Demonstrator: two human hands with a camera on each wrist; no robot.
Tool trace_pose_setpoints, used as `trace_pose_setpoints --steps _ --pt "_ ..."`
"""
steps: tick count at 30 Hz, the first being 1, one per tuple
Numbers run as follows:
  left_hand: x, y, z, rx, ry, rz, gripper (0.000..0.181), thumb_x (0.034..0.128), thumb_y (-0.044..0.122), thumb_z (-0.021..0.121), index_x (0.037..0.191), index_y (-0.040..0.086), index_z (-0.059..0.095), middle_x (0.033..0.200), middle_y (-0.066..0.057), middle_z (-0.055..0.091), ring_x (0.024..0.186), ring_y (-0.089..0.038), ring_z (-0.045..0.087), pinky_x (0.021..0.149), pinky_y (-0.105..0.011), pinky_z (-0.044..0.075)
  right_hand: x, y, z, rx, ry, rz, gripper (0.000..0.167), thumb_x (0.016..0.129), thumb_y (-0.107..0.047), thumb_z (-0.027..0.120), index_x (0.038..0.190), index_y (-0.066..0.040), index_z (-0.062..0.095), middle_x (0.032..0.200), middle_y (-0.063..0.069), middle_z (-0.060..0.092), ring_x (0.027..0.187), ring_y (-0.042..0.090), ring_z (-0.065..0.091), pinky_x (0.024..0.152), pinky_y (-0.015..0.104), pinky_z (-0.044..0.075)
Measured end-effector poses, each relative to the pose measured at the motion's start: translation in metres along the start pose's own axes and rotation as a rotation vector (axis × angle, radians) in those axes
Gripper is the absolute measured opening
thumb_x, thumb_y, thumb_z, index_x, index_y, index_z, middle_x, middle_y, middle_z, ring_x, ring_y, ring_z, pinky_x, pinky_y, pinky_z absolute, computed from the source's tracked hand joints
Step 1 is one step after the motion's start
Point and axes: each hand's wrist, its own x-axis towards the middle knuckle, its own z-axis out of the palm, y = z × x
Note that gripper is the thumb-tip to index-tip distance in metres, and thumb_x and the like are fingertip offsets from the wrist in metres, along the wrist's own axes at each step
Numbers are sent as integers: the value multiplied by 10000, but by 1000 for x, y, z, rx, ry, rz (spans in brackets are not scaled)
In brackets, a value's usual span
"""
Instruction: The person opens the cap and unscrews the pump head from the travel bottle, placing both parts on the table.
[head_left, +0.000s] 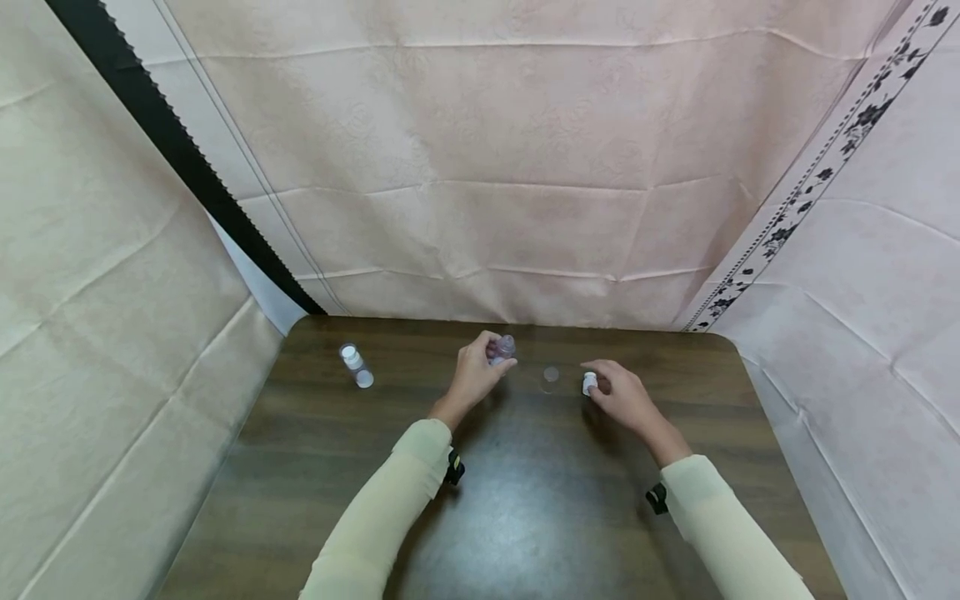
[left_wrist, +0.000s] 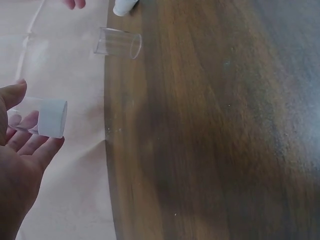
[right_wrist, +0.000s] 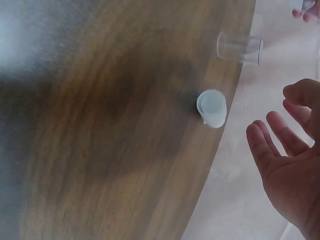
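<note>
1. Left hand (head_left: pixel 472 372): fingers and thumb wrapped round a clear bottle (head_left: pixel 507 345). Bottle looks held up over the far side of the wooden table (head_left: pixel 510 475), near the middle. White collar end points near, clear end points far.
2. Right hand (head_left: pixel 621 397): holding nothing that shows; thumb and fingers parted fairly wide. Just right of a small white cap (head_left: pixel 589 383), which sits on the table; right wrist view shows cap and fingers apart.
3. Clear cylinder (head_left: pixel 551 374): on the table between the hands, just left of the white cap. Looks stood on end; faint outline, so not certain.
4. Second container (head_left: pixel 356 367): left part of the table, far side, white at both ends, well apart from both hands. Standing or lying, can't tell.
5. Step in hand, my judgement: handling a bottle in separate parts, left hand keeping the body, right hand working at the cap. Reach or release at the cap: can't tell.
6. Next move, judged: taking the cap would call for narrowing right thumb and fingers to a light pinch, clear of the cylinder, which looks easy to knock. Left grip should stay steady, collar end accessible.
</note>
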Motion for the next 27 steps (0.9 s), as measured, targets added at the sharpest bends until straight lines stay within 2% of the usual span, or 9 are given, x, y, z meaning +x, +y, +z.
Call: trace_pose_setpoints --steps 3,5,10,15,20,24,27 --pt "2 -2 3 -2 -8 -13 375 838 128 871 1120 44 639 1008 -142 734 925 -256 692 814 -384 589 -6 -6 4 -20 14 -46 422 968 -87 678 1387 -80 625 1395 195 598 974 338 662 815 491 542" --pt "4 -3 5 -5 -22 -28 385 845 139 868 1133 45 630 1035 -153 734 951 -272 695 832 -394 589 -10 -10 6 -34 28 -81 416 967 -88 683 1380 -80 631 1393 182 605 988 331 647 809 485 528" --pt "9 -7 12 -12 -60 -85 408 864 152 853 1172 52 605 1124 -179 726 1042 -307 707 887 -409 590 -19 -19 11 -38 46 -154 411 956 -73 706 1362 -99 646 1397 154 620 1246 352 616 953 549 540" --pt "11 -12 18 -26 -65 -121 393 881 117 831 1173 49 578 1170 -213 712 1079 -340 705 912 -445 585 -26 -26 15 -49 26 -176 417 965 -82 702 1377 -103 636 1404 133 624 1342 374 560 1035 594 494" --pt "12 -18 25 -15 -81 -116 385 881 91 824 1158 44 561 1164 -218 713 1040 -325 695 889 -455 578 -34 -29 20 -65 24 -192 423 959 -64 709 1374 -91 635 1408 134 619 1317 379 578 1030 600 494" --pt "11 -23 30 8 -83 -110 383 868 82 834 1140 45 566 1119 -203 727 971 -302 683 845 -443 569 -38 -31 26 -61 50 -227 419 936 -47 732 1345 -99 656 1384 126 636 1279 367 604 1006 588 512" --pt "9 -24 32 16 -98 -125 381 870 83 833 1144 46 571 1131 -205 725 979 -309 685 848 -448 571 -41 -32 30 -46 67 -253 418 919 -37 749 1324 -107 671 1365 118 649 1247 350 628 975 568 534"
